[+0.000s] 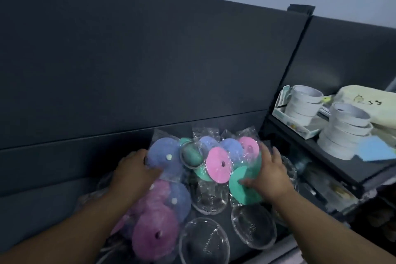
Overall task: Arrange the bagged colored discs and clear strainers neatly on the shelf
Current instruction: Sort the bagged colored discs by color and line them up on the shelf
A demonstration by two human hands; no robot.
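Head view: your hands work among crinkly bagged discs on the dark shelf (pixel 226 221).
Your left hand (pixel 132 170) curls round the clear bag holding a matte periwinkle disc (pixel 162 154). Your right hand (pixel 270 174) grips the bag with a flat green disc (pixel 239 194), thumb on top. Glossy, round, mesh-bottomed clear strainers (pixel 204 242) lie flat just in front.
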